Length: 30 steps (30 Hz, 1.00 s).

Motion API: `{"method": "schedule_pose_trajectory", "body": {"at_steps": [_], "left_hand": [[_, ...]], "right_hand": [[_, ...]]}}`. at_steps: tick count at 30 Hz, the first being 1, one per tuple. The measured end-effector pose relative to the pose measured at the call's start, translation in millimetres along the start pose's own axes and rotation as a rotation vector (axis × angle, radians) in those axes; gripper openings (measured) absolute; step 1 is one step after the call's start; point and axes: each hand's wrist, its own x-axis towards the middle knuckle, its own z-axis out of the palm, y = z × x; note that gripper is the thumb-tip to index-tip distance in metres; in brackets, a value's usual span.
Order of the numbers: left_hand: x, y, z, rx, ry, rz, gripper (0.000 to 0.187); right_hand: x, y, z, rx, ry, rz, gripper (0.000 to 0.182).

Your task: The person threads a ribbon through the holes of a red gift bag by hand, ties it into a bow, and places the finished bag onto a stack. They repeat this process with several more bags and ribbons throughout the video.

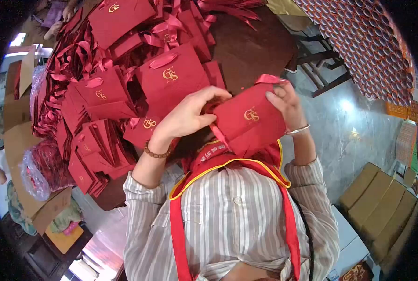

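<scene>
A red paper gift bag (251, 119) with a gold logo is held tilted in front of my chest. My right hand (288, 105) grips its upper right corner, thumb on the front face, beside a loop of pink-red ribbon (270, 79). My left hand (190, 112) is curled at the bag's left edge, its thumb and fingers closed around that side; the fingertips are partly hidden. Another ribbon (219, 136) hangs at the bag's lower left. Just beyond my left hand lies a larger red bag (171, 75) with the same gold logo.
Piles of red bags (101, 96) with ribbons cover the left of the brown round table (251, 51). Another person's hand (54, 30) shows at the upper left. A wooden stool (323, 61), rows of round-topped items (358, 42) and cardboard boxes (377, 206) stand to the right.
</scene>
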Motion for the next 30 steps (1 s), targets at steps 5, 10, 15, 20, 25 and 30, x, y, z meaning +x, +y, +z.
{"method": "schedule_pose_trajectory", "body": {"at_steps": [5,10,15,20,25,30], "left_hand": [[-11,-2,-10,-0.121,0.244,-0.216,0.044],[-10,25,-6,0.590,0.453,0.093,0.012],[-6,14,26,0.511,0.313,0.013,0.017],[0,13,25,0.344,0.300,-0.139,0.018],[3,8,23,0.141,0.225,-0.108,0.020],[5,6,12,-0.047,0.081,0.009,0.016]], "right_hand": [[-9,-5,-9,0.210,-0.038,0.132,0.030],[-10,4,-8,0.223,-0.003,0.176,0.031],[-15,-9,3,0.257,-0.004,0.090,0.028],[-15,26,-12,0.316,-0.029,0.032,0.026],[-26,10,12,0.365,0.173,-0.019,0.019],[-31,21,1,0.252,0.267,-0.086,0.021]]}}
